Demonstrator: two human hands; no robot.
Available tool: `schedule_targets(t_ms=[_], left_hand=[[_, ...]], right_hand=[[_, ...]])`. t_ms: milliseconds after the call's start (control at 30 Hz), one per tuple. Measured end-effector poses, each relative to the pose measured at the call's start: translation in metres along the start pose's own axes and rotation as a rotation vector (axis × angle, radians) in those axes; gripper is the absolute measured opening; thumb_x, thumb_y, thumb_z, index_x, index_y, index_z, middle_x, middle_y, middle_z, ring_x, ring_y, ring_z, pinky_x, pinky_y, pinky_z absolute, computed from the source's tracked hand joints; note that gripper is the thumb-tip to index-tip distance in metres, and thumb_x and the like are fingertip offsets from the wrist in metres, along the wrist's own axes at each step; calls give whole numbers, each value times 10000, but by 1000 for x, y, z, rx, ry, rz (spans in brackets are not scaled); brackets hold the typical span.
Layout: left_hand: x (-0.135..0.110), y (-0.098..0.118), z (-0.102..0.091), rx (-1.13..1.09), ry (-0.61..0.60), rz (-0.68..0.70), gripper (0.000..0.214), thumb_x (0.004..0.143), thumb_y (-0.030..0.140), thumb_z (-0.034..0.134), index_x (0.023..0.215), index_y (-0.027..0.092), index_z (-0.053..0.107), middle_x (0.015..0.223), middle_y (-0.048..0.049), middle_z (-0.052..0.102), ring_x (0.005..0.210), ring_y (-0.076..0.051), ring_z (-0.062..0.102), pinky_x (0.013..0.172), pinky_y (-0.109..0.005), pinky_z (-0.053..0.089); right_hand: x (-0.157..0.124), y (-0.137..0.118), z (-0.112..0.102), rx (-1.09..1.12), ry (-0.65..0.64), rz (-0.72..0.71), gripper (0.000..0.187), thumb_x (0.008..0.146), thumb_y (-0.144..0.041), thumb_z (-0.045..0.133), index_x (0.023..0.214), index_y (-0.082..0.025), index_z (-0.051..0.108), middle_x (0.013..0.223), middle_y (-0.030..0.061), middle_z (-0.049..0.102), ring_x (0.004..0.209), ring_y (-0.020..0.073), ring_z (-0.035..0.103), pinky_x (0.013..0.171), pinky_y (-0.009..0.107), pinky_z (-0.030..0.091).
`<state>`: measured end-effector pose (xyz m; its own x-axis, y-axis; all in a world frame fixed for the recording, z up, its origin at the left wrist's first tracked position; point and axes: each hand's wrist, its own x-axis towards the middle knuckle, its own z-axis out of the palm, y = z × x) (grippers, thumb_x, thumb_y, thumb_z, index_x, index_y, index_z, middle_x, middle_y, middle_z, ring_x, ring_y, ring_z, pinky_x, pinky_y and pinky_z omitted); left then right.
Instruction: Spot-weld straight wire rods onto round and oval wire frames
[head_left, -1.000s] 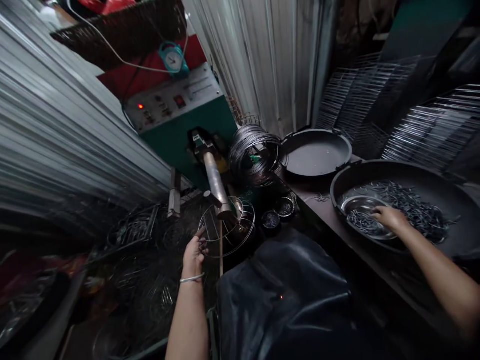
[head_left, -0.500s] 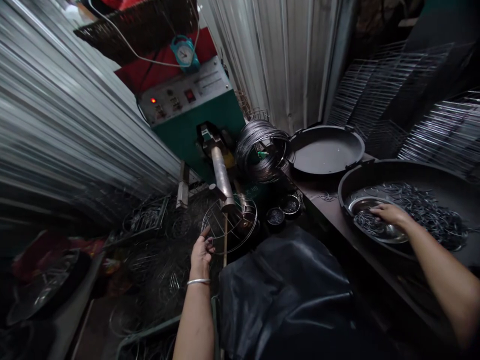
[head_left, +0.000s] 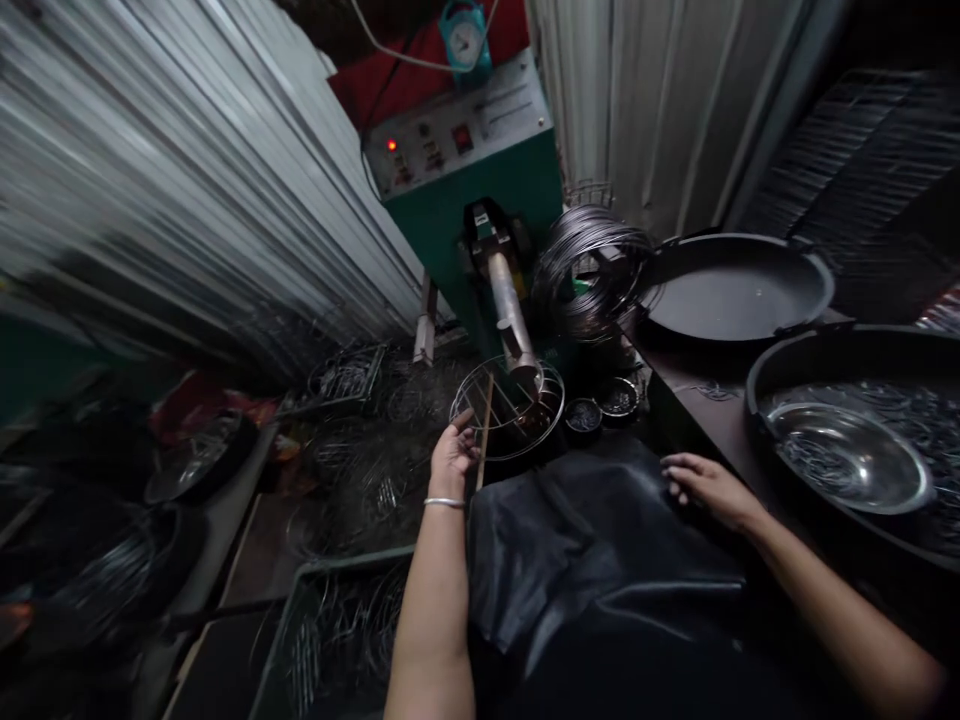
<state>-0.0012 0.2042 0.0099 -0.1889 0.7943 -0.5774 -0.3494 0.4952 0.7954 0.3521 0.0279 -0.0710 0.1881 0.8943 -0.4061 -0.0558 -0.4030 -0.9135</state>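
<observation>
Rightward of the green machine (head_left: 442, 220), on the counter (head_left: 705, 378), a shallow pan (head_left: 727, 295) shows a mostly bare grey bottom. Farther right of the machine, a larger dark pan (head_left: 862, 355) carries loose wire pieces (head_left: 885, 398) and a shiny metal bowl (head_left: 889, 470) with more pieces in it. At the machine's foot, two small cups (head_left: 636, 403) hold small bits; in front and to its left, a green crate (head_left: 352, 561) holds bent wires.

The round wire frame (head_left: 516, 411) is beneath the end of the machine's arm, which hides part of it. The left hand (head_left: 451, 450) pinches its rim; a thin strip (head_left: 486, 430) passes beside. The right hand (head_left: 712, 488), half curled, is in front of the machine, at a black cover's (head_left: 577, 540) edge; whether it pinches anything I cannot tell. A wire coil (head_left: 570, 245) stands between machine and shallow pan.
</observation>
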Motion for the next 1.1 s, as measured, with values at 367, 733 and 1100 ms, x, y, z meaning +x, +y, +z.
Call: schedule_targets(t_ms=[367,733,1100], left_hand=[[6,-3,3,-159,49,-37,197,591,157,710,619,144,515,466,105,299,352,-3,223,357,-156,180],[0,-6,9,-255,41,140,288,476,183,754,614,144,504,466,123,262,359,12,195,358,-156,112],[0,-11,13,-321,77,235,480,470,138,722,857,190,443,627,68,515,398,-7,305,367,-142,144]], right_hand=[[10,33,43,-310,-174,-32,236,616,-375,624,758,-198,559,493,-34,562,438,141,541,424,254,435],[25,-81,115,64,-119,-267,421,673,-531,690,891,-180,607,757,44,660,636,154,630,618,274,536],[53,-94,169,-102,-144,-457,445,690,-573,632,850,-158,634,658,46,656,567,168,628,464,259,518]])
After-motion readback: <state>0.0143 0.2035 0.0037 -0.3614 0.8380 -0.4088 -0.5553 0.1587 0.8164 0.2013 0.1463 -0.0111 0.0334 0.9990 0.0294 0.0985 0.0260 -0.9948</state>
